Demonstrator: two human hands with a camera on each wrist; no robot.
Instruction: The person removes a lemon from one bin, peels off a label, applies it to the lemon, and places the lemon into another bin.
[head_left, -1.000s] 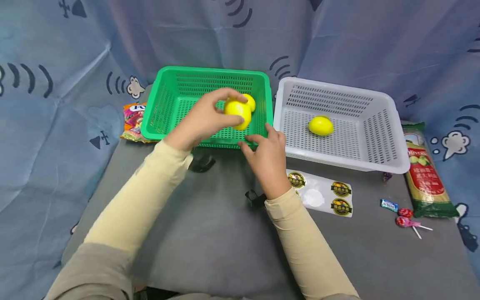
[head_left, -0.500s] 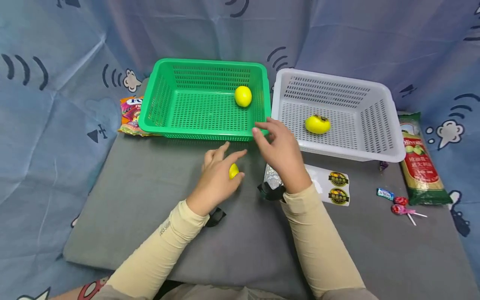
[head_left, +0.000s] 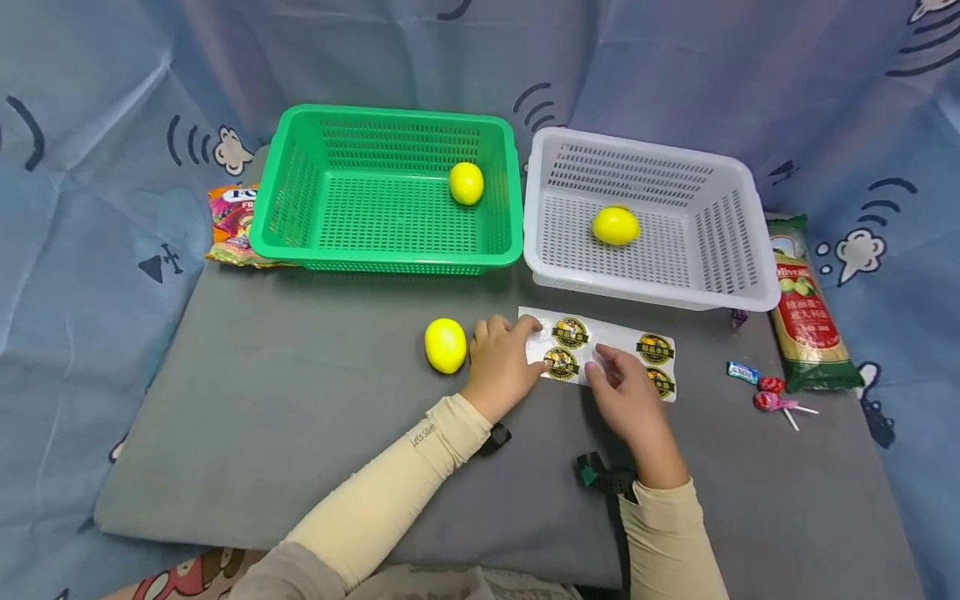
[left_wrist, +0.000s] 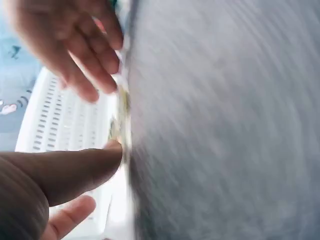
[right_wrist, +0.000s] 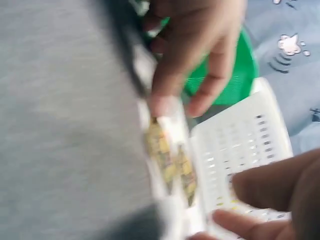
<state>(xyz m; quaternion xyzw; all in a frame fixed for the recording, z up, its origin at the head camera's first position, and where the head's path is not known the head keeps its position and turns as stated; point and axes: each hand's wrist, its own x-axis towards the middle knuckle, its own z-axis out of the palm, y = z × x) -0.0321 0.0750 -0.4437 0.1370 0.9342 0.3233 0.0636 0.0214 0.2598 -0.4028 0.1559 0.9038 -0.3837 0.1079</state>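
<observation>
Sticker sheet (head_left: 600,352): lies flat on the grey mat (head_left: 300,417), just in front of the white basket (head_left: 750,283), with four round labels showing and some blank spots.
Left hand (head_left: 501,367): rests on the sheet's left end, fingertips pressing it to the mat; fingers only lightly bent, nothing clasped.
Right hand (head_left: 626,398): fingertips touch the sheet near its middle, at the lower label; whether a label edge is already pinched I cannot tell (both wrist views are blurred).
Loose lemon (head_left: 445,345): on the mat just beside the left hand, apart from it.
Other lemons: one in the green basket (head_left: 258,242) at (head_left: 467,182), one in the white basket at (head_left: 616,226).
Step in hand: by my reading, a label is being worked off the sheet, one hand steadying and the other picking.
Next move calls for: a fingernail under a label's rim and a slow peel while the left hand keeps the backing pinned, so the paper does not lift with it.
Edges of the mat: snack bag (head_left: 231,225) at left; pasta packet (head_left: 806,308) and lollipops (head_left: 772,400) at right.
</observation>
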